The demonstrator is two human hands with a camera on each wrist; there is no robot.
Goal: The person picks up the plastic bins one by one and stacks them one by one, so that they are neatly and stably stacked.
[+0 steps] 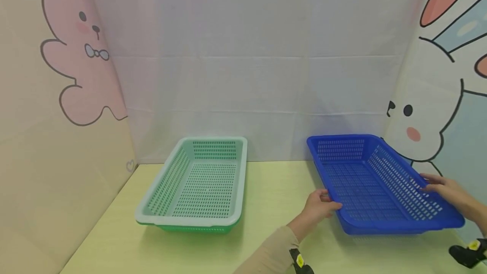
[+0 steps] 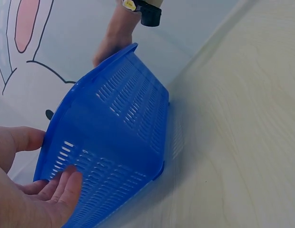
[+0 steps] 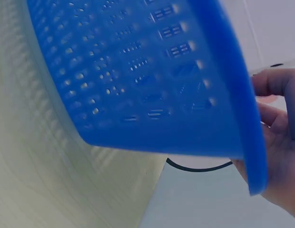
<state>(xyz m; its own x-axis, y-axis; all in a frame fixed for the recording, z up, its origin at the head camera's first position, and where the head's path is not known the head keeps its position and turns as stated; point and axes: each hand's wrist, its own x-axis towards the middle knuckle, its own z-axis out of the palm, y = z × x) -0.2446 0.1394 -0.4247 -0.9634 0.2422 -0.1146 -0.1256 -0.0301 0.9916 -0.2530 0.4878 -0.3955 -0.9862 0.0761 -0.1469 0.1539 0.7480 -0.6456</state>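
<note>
A blue plastic basket (image 1: 357,198) with slotted walls is at the right of the table, low over its surface. My left hand (image 1: 318,206) grips its left rim near the front corner. In the left wrist view, the thumb (image 2: 31,138) lies at the rim and the fingers (image 2: 66,192) reach under it against the slotted wall. At the opposite rim, my right hand (image 1: 450,193) holds on with its fingers over the edge. The right wrist view shows that hand (image 3: 280,128) partly hidden behind the blue rim. The slotted basket floor shows nothing lying on it.
A pale green slotted basket (image 1: 242,189) stands on the left part of the light yellow table (image 1: 277,193), with brighter green showing below its front rim. A white cloth backdrop (image 1: 243,54) closes off the back. Side walls with cartoon animals flank the table.
</note>
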